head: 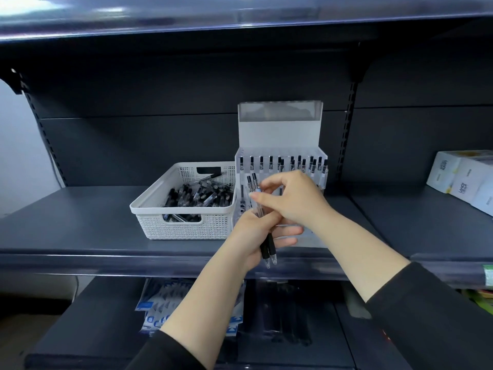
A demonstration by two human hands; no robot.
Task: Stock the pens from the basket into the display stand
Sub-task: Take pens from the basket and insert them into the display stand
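Observation:
A white perforated basket (149,206) on the dark shelf holds several black-and-clear pens (198,194). To its right stands a clear acrylic display stand (280,129) with a white back panel; several pens stand upright in its rear rows. In front of the stand my left hand (250,237) grips a small bunch of pens (268,247), their black grips pointing down. My right hand (290,198) pinches the upper part of one pen in that bunch. The stand's front rows are hidden behind my hands.
White boxes (464,178) sit on the shelf at the far right. The dark shelf (80,222) runs wide to the left of the basket. Packets with blue print (154,313) and dark items lie on the lower shelf. Another shelf hangs overhead.

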